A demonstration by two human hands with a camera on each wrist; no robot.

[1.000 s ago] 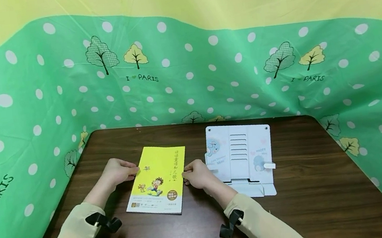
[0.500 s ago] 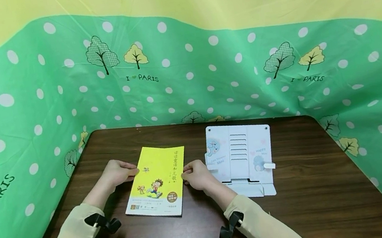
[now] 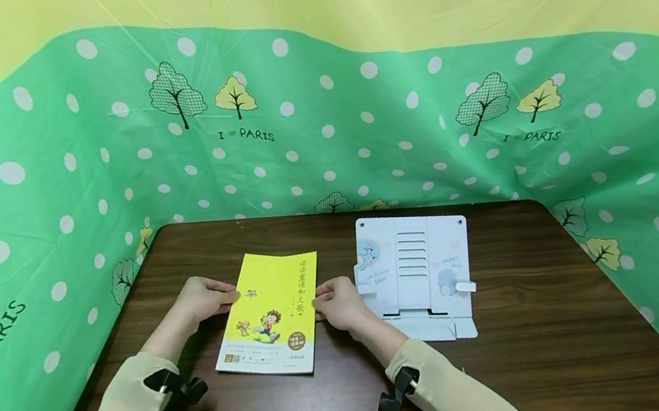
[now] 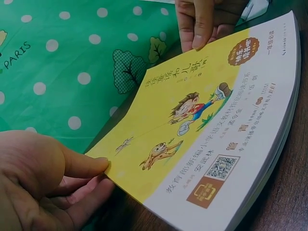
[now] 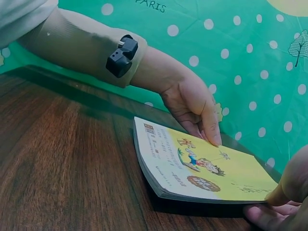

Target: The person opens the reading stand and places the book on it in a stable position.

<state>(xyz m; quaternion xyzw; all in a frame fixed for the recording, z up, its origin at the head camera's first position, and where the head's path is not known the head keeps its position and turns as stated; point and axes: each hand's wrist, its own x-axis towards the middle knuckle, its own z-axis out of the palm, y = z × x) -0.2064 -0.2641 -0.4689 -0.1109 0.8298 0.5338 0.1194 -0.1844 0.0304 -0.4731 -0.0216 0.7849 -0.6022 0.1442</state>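
A yellow children's book (image 3: 273,299) with a cartoon boy and a white lower band lies face up between both hands. My left hand (image 3: 206,298) pinches its left edge, thumb on the cover and fingers beneath, as the left wrist view shows of the book (image 4: 192,120). Opposite it, my right hand (image 3: 339,302) pinches the right edge the same way; its thumb (image 5: 276,195) presses the cover's margin. In the right wrist view the near edge of the book (image 5: 211,166) stands slightly above the table, with a dark shadow below.
Right of the book stands a white folding book stand (image 3: 414,271) with slots, printed cartoons and a small clip at each side; the right wrist overlaps its left edge. Both rest on a dark wooden table (image 3: 550,314). A green dotted cloth (image 3: 320,143) walls the back and sides.
The book has shifted very slightly left and toward the person, with both hands keeping their grip on its edges. The book stand has not moved.
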